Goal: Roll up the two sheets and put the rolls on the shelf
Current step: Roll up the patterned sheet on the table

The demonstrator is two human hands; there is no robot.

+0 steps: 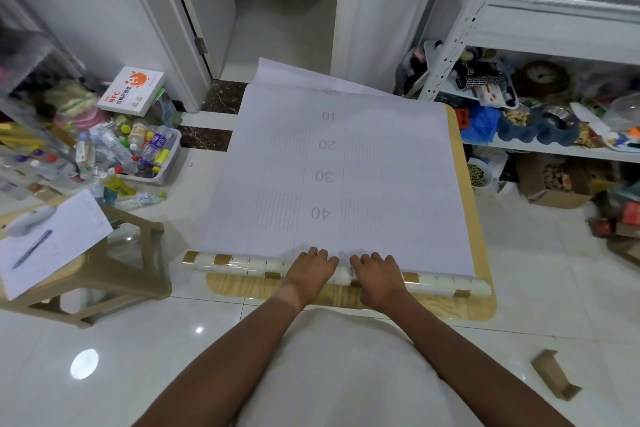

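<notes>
the room is bright and evenly lit from above. a lamp makes round glare on the glossy floor (84,363). edges bend from the wide lens, and the left side is blurred.

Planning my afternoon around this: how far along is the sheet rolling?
Early. Both the left hand and right hand rest on a started roll at the near edge; most of the sheet lies flat. No finished roll visible on the shelf.
</notes>
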